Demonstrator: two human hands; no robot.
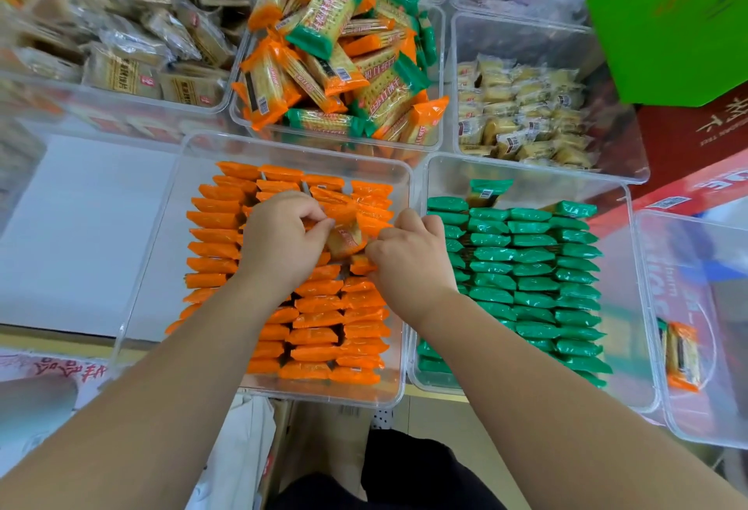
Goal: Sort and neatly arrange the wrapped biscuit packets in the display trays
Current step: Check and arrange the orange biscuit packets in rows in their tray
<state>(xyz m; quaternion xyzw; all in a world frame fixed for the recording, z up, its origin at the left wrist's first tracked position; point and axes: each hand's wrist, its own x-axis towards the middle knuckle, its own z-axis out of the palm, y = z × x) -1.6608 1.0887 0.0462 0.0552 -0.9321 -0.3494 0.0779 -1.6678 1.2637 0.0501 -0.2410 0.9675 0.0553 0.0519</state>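
Note:
A clear tray [141, 266] in front of me holds several neat rows of orange biscuit packets [319, 319] standing on edge. My left hand [279, 242] and my right hand [409, 258] both pinch one orange packet [346, 236] above the middle rows of that tray. To the right, a second clear tray [623, 226] holds rows of green biscuit packets [534, 270]. Behind them, a clear bin [239, 117] holds a loose heap of mixed orange and green packets [344, 64].
A bin of brown-wrapped packets [121, 44] stands at the back left and a bin of small yellow packets [522, 108] at the back right. A clear tray [655, 347] at the far right holds a lone orange packet [682, 355]. Green [672, 15] and red [696, 137] boxes lie at the right.

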